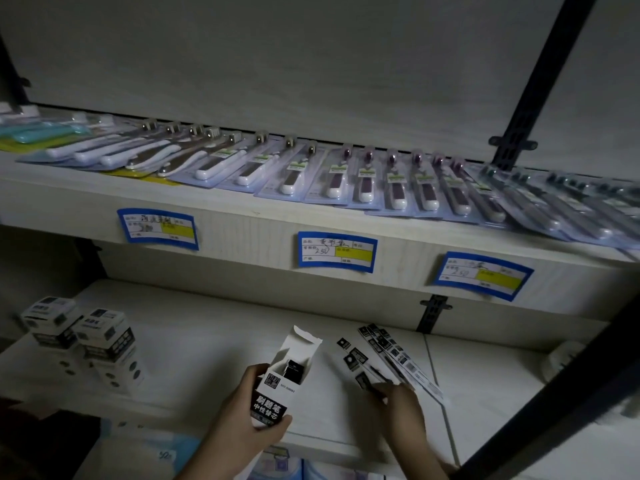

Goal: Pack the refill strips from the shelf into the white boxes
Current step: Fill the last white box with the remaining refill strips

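Our left hand [247,422] grips the open white box [282,377] above the shelf [194,344], while our right hand [403,403] seems, in this dim view, to pinch one refill strip [372,384] off the loose pile [398,355]

If the strip catches on the box flap or those already inside, it may bend, and our sweep could drag neighbouring strips away

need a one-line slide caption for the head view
Left hand holds an open white box while the right hand picks refill strips off the lower shelf.
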Demonstrator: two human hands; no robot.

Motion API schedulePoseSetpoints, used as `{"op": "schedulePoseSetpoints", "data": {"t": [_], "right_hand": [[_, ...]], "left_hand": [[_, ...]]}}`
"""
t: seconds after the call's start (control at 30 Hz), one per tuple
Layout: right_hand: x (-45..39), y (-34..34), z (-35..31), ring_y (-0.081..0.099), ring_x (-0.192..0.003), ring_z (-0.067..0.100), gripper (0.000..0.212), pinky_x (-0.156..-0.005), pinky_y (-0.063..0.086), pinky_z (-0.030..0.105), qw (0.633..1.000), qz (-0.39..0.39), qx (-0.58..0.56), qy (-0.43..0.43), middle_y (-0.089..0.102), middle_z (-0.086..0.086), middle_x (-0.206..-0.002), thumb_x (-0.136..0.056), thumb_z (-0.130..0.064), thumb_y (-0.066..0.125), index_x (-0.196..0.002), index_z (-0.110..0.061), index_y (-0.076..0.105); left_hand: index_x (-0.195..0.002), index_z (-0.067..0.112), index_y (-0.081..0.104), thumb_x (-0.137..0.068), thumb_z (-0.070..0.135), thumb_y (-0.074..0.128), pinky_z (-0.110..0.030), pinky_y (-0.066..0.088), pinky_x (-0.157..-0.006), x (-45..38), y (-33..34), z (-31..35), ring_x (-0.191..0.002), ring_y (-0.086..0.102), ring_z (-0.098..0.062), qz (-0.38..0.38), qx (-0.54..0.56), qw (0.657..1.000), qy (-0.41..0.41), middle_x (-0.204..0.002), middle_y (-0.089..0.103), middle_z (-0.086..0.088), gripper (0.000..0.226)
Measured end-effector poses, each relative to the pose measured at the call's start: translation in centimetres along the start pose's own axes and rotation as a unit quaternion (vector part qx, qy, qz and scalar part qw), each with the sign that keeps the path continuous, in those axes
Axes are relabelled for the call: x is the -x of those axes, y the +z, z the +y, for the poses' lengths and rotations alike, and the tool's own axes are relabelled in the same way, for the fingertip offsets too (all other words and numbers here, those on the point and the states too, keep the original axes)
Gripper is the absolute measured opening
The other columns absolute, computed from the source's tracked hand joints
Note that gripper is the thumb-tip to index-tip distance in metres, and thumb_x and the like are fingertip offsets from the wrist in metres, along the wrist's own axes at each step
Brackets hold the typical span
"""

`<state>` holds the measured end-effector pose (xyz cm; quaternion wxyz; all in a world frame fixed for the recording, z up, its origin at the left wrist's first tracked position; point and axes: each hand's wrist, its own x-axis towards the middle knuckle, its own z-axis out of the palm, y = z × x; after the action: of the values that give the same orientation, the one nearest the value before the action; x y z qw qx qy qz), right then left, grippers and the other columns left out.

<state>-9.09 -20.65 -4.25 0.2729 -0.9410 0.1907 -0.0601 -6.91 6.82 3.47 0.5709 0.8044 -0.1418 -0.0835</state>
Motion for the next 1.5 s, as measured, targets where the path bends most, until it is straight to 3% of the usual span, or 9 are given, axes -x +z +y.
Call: {"op": "schedulePoseSetpoints", "data": {"t": [0.1, 0.33, 0.6, 0.7, 0.97, 1.1, 1.2, 1.4, 1.5], "right_hand": [[1.0, -1.6, -2.1, 0.059, -0.06, -0.003, 0.007, -0.057, 0.038, 0.005, 0.993, 0.071, -0.095, 0.0, 0.066, -0.012, -0.065, -0.086, -0.029, 0.07, -0.084, -0.028, 0.076], [4.4, -7.7, -7.8, 0.062, -0.051, 0.018, 0.012, -0.05, 0.051, 0.033, 0.947, 0.031, -0.32, -0.005, 0.068, 0.012, -0.064, -0.086, -0.013, 0.069, -0.079, -0.006, 0.063], [8.7, -13.7, -14.0, 0.063, -0.055, 0.031, 0.02, -0.052, 0.053, 0.032, 0.854, 0.052, -0.516, -0.053, 0.063, 0.02, -0.06, -0.092, -0.011, 0.057, -0.083, 0.006, 0.062], [9.4, -14.0, -14.7, 0.066, -0.056, 0.031, 0.022, -0.056, 0.057, 0.036, 0.859, 0.078, -0.498, -0.085, 0.065, 0.014, -0.057, -0.093, -0.014, 0.056, -0.08, 0.003, 0.061], [9.4, -12.3, -14.6, 0.065, -0.054, 0.007, 0.03, -0.054, 0.045, 0.01, 0.919, 0.076, -0.358, -0.145, 0.069, 0.001, -0.062, -0.089, -0.021, 0.064, -0.061, -0.013, 0.07], [9.3, -11.3, -14.3, 0.062, -0.072, 0.005, 0.011, -0.064, 0.048, 0.016, 0.934, 0.094, -0.236, -0.253, 0.069, -0.022, -0.083, -0.087, -0.025, 0.064, -0.085, -0.032, 0.071], [9.2, -11.1, -13.3, 0.058, -0.084, 0.0, 0.034, -0.073, 0.045, 0.01, 0.92, 0.14, -0.167, -0.326, 0.062, -0.034, -0.095, -0.078, -0.006, 0.069, -0.1, -0.031, 0.07], [8.6, -13.0, -13.0, 0.06, -0.082, 0.007, 0.035, -0.068, 0.047, 0.018, 0.91, 0.232, -0.163, -0.302, 0.063, -0.027, -0.088, -0.074, 0.0, 0.073, -0.1, -0.022, 0.073], [8.3, -12.7, -13.1, 0.056, -0.081, 0.007, 0.045, -0.068, 0.045, 0.016, 0.917, 0.214, -0.13, -0.312, 0.066, -0.021, -0.087, -0.068, 0.006, 0.076, -0.103, -0.023, 0.072]], "left_hand": [[-0.114, 0.029, 0.051, -0.057, 0.021, 0.082, -0.032, 0.059, -0.075, -0.1, 0.1, -0.5, -0.083, 0.069, -0.016, 0.0, 0.001, 1.0, -0.008, -0.095, 0.072, 0.004, 0.065], [-0.114, 0.028, 0.051, -0.062, 0.013, 0.081, -0.023, 0.056, -0.071, 0.2, 0.4, -0.6, -0.08, 0.069, -0.011, -0.005, -0.012, 1.0, 0.003, -0.094, 0.071, 0.003, 0.062], [-0.107, 0.028, 0.049, -0.064, 0.007, 0.081, -0.013, 0.051, -0.065, 0.7, 0.6, -0.4, -0.072, 0.065, 0.001, -0.014, -0.043, 0.999, 0.019, -0.088, 0.068, 0.019, 0.057], [-0.108, 0.028, 0.051, -0.061, 0.016, 0.08, -0.016, 0.052, -0.066, 1.0, 0.6, -0.2, -0.072, 0.065, -0.003, -0.01, -0.044, 0.999, 0.026, -0.087, 0.068, 0.017, 0.057], [-0.111, 0.03, 0.05, -0.06, 0.023, 0.079, -0.024, 0.055, -0.069, 1.4, 0.7, 1.4, -0.078, 0.067, -0.008, -0.004, -0.035, 0.998, 0.048, -0.092, 0.068, 0.015, 0.059], [-0.109, 0.043, 0.048, -0.057, 0.029, 0.076, -0.025, 0.054, -0.071, 1.6, 0.8, 2.0, -0.078, 0.066, -0.006, -0.003, -0.042, 0.997, 0.065, -0.094, 0.067, 0.018, 0.061], [-0.105, 0.057, 0.043, -0.059, 0.024, 0.077, -0.017, 0.052, -0.067, 1.8, 0.8, 2.1, -0.078, 0.066, -0.005, 0.001, -0.052, 0.996, 0.078, -0.093, 0.066, 0.02, 0.066], [-0.108, 0.034, 0.051, -0.055, 0.034, 0.073, -0.017, 0.051, -0.065, 2.2, 0.7, 2.1, -0.068, 0.064, -0.001, 0.007, -0.028, 0.997, 0.072, -0.084, 0.068, 0.017, 0.057], [-0.107, 0.043, 0.048, -0.056, 0.03, 0.073, -0.016, 0.051, -0.064, 2.1, 1.0, 2.4, -0.069, 0.064, -0.002, 0.004, -0.026, 0.997, 0.077, -0.086, 0.068, 0.016, 0.058]]}}
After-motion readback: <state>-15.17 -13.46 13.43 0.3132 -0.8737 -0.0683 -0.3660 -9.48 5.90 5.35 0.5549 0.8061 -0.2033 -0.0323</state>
